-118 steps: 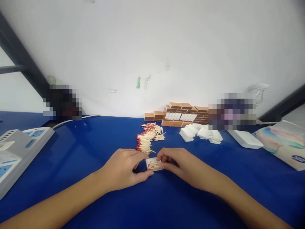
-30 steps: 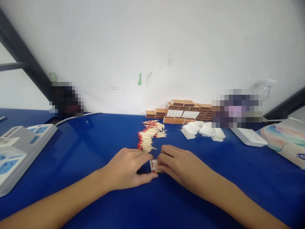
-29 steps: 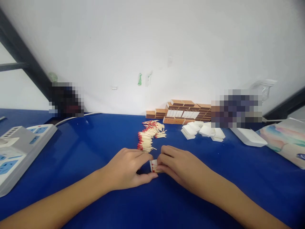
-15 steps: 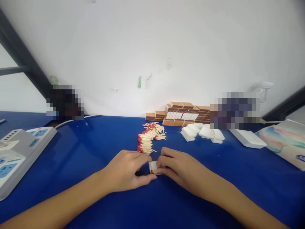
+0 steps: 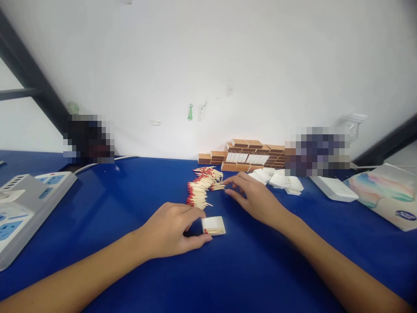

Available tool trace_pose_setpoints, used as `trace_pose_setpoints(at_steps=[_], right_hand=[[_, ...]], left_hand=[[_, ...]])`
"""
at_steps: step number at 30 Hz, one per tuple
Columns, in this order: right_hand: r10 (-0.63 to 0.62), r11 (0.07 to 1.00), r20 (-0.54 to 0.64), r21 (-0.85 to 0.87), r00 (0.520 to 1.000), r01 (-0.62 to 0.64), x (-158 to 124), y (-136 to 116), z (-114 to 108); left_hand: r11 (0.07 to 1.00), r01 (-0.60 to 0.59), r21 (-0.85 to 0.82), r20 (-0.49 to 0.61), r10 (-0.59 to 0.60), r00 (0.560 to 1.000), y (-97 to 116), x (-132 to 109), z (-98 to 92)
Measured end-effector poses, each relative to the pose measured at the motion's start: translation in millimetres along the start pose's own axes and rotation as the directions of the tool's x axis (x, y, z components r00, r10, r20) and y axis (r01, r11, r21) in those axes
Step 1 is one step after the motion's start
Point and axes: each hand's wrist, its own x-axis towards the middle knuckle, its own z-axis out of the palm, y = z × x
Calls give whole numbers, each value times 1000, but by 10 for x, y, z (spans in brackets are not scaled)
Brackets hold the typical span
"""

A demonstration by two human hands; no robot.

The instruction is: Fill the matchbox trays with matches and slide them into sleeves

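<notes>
My left hand (image 5: 177,228) grips the left end of a small white matchbox tray (image 5: 214,222) between thumb and fingers on the blue tabletop. A few red-tipped matches lie along the tray's near side; its white bottom shows behind them. My right hand (image 5: 252,195) is at the right end of a small bunch of matches (image 5: 217,186), thumb and fingers apart and nothing visible between them. Whether a fingertip touches those matches I cannot tell. Left of this bunch, a long curved pile of red-headed matches (image 5: 197,193) runs away from me.
Brown matchboxes (image 5: 241,167) are stacked against the wall. Several white trays (image 5: 280,179) lie beyond my right hand. At the far right are a white box (image 5: 335,189) and a tissue pack (image 5: 382,195). A power strip (image 5: 61,176) is on the left.
My right hand has left the tray and moved away from me to the small bunch of matches, its fingers now apart. My left hand keeps hold of the tray, which is now more visible.
</notes>
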Motion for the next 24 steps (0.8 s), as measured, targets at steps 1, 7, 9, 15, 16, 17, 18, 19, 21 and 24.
trace_pose_setpoints(at_steps=[1,7,9,15,16,17,18,19,21,24], right_hand=[[-21,1000,-6,3,1000,21,30,13,25],[-76,997,-21,-11,997,75,144,19,163],[-76,997,-21,4,997,76,141,33,180],[-88,996,22,-2,996,88,100,5,126],[-88,996,32,-3,996,88,94,-15,109],[-91,996,40,-2,995,91,89,-35,94],[-94,996,47,-1,994,94,85,-55,81],[-97,995,57,-1,994,97,81,-72,70],[-97,995,77,-3,992,97,78,-97,55],[-87,996,101,9,991,86,80,-119,45]], left_hand=[[1000,1,3,2,-1,1000,0,1,0],[1000,6,8,-1,-6,1000,-11,3,-1],[1000,9,7,4,-9,1000,-16,3,3],[1000,23,12,22,-23,999,-13,8,2],[1000,23,14,26,-23,999,-11,7,0],[1000,23,16,24,-23,999,-8,6,-2],[1000,21,18,20,-21,1000,-6,4,-3],[1000,19,17,17,-20,1000,-5,3,-3],[1000,20,13,19,-20,1000,-4,4,-4],[1000,24,7,26,-24,999,-3,11,-9]])
